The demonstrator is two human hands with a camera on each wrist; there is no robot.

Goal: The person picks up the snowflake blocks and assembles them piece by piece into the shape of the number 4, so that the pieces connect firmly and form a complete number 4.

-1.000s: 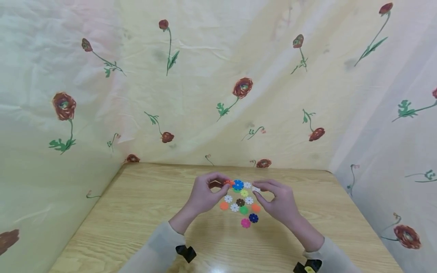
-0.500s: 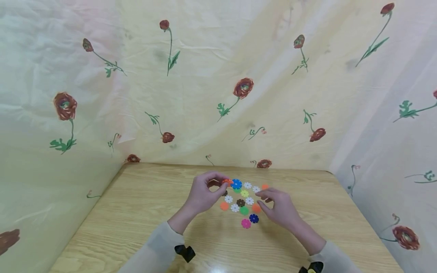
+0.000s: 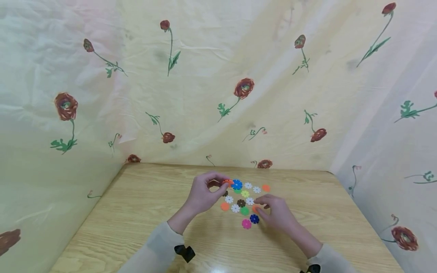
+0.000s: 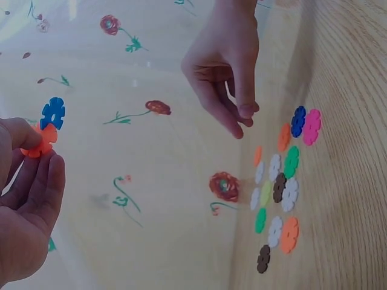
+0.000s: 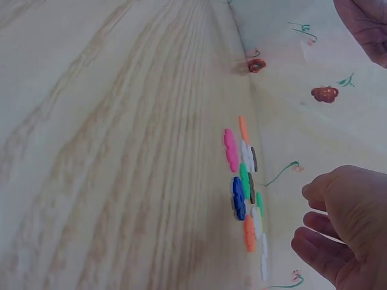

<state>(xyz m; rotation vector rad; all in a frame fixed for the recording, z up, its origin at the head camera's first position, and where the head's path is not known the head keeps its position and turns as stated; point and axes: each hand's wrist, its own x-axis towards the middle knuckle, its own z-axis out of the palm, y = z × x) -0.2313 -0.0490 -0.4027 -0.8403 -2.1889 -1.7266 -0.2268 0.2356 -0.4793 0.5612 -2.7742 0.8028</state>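
Observation:
My left hand [image 3: 205, 195] pinches an orange notched plastic disc [image 4: 43, 142] between thumb and fingers, held up above the table. Joined to its edge is a blue notched disc [image 4: 54, 112], which sticks out past the fingertips. My right hand [image 3: 278, 214] hovers over the near right side of the loose discs with fingers loosely bent and nothing between them. Its fingertips overlap an orange disc [image 3: 255, 209] in the head view. Close by lie a dark blue disc [image 5: 239, 198], a pink disc [image 5: 230, 150] and a white disc [image 3: 250, 201].
More loose discs are spread flat on the wooden table [image 3: 143, 212]: a green disc [image 3: 244, 211], a brown disc [image 4: 263, 258], a yellow disc [image 3: 245, 193], and several white and orange ones. Flower-printed cloth [image 3: 205, 94] hangs behind the table and along both sides.
My right hand has come back from beside the far white discs toward the near right ones, uncovering an orange disc at the far right. My left hand stays nearly still with the joined discs.

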